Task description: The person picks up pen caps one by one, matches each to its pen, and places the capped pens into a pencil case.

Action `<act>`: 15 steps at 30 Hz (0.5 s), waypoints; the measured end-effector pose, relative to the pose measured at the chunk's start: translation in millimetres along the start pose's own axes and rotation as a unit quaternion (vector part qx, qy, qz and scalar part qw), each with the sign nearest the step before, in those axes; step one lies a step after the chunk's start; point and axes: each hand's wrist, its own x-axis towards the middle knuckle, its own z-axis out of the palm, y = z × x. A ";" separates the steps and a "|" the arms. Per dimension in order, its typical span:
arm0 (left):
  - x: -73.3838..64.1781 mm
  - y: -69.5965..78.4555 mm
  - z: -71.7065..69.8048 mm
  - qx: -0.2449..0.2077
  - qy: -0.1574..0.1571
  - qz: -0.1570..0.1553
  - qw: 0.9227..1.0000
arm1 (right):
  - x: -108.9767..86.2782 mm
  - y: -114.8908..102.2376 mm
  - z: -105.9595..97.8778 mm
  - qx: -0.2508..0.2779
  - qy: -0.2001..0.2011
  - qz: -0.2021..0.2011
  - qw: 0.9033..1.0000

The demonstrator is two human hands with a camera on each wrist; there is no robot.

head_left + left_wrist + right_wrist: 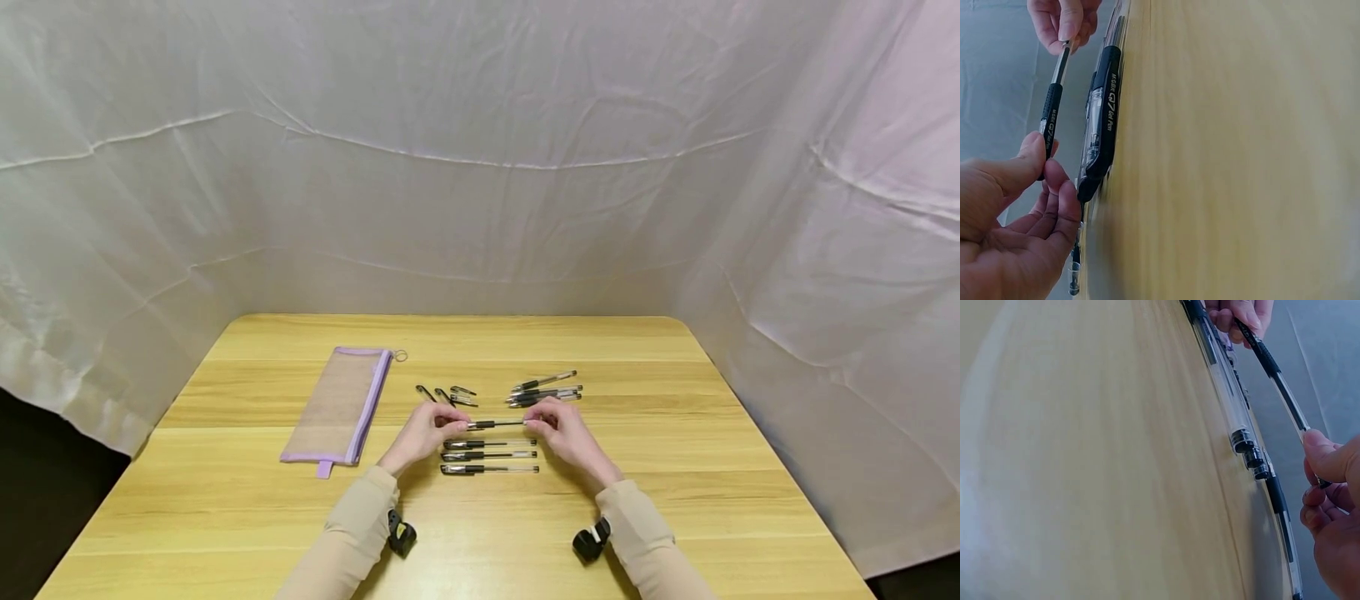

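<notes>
A black gel pen with a clear barrel (pixel 497 424) is held level above the table between both hands. My left hand (pixel 430 432) pinches its capped end with thumb and fingers, and my right hand (pixel 561 429) pinches the opposite end. In the left wrist view, the gel pen (pixel 1054 103) shows white lettering on its dark grip. The right wrist view has my right thumb and fingers around the tail of the gel pen (pixel 1286 394). Just nearer to me, three capped gel pens (pixel 487 456) lie side by side on the wooden table.
Several small black pen caps (pixel 463 400) lie behind my left hand. Beyond my right hand sits a group of uncapped gel pens (pixel 546 392). A purple-edged mesh zip pouch (pixel 337 404) lies to the left on the table (pixel 720 467). Pale curtains (pixel 480 208) surround the far edges.
</notes>
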 end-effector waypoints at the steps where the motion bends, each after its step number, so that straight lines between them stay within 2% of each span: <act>1: 0.1 0.1 0.1 0.002 0.002 0.000 1.000 | 0.2 -0.2 0.4 0.000 0.001 -0.002 1.000; 15: -0.8 3.1 2.5 0.016 0.032 -0.012 0.999 | 2.1 -1.3 3.6 -0.019 0.017 -0.028 0.999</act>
